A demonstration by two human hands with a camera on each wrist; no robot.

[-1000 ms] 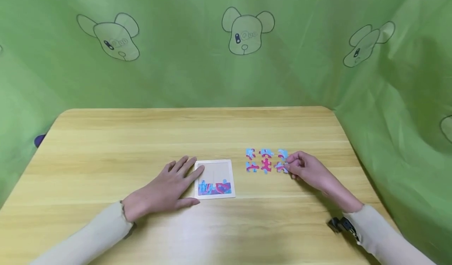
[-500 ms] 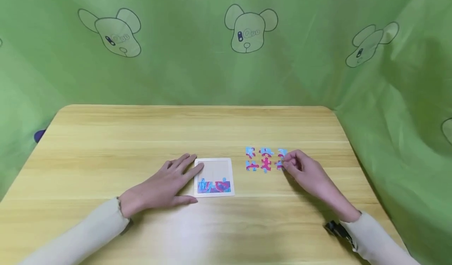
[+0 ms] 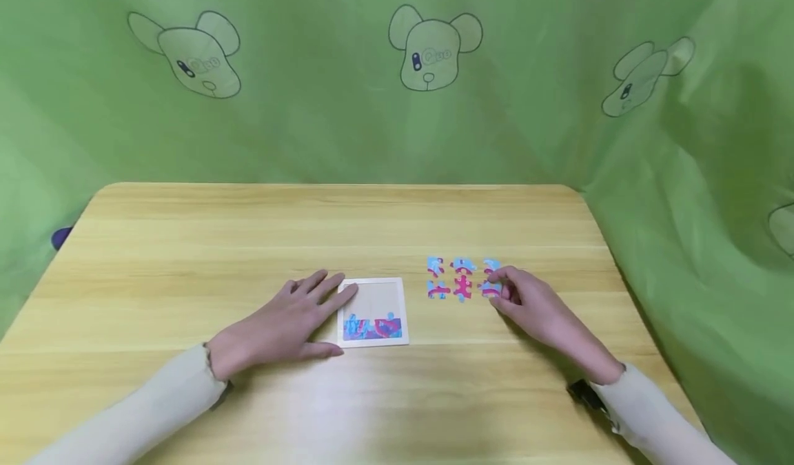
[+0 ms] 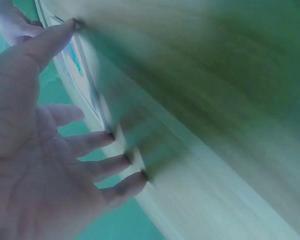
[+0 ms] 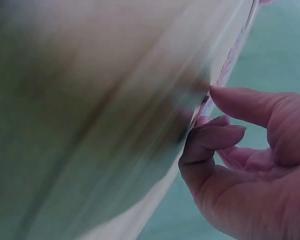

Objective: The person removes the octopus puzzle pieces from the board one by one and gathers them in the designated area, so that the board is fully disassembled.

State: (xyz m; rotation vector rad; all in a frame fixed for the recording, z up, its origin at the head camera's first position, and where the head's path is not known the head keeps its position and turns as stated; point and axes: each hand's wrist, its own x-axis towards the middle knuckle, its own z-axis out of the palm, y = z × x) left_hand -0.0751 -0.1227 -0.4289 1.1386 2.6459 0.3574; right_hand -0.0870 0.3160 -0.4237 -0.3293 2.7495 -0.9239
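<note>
Fingers spread, my left hand [image 3: 285,324] lies at the left side of a white-framed puzzle tray [image 3: 405,313], its index fingertip on the frame's upper left. Joined blue, purple and pink jigsaw pieces [image 3: 372,328] fill the tray's bottom row. To its right, several loose jigsaw pieces [image 3: 462,286] lie in two rows of three. My right hand [image 3: 540,306] pinches the lower right puzzle piece [image 3: 490,289] between thumb and index finger, close to the table. In the right wrist view the thumb [image 5: 245,102] and curled fingers meet at the table's surface, and the piece is mostly hidden.
The wooden table [image 3: 248,231] has rounded far corners. A green curtain [image 3: 322,107] with mouse-head drawings hangs behind it and along both sides. A small purple object [image 3: 60,238] shows past the table's left edge.
My right thumb and index finger have shifted from the lower right piece's right edge to its upper and lower sides, uncovering more of it. The left hand stays at the tray.
</note>
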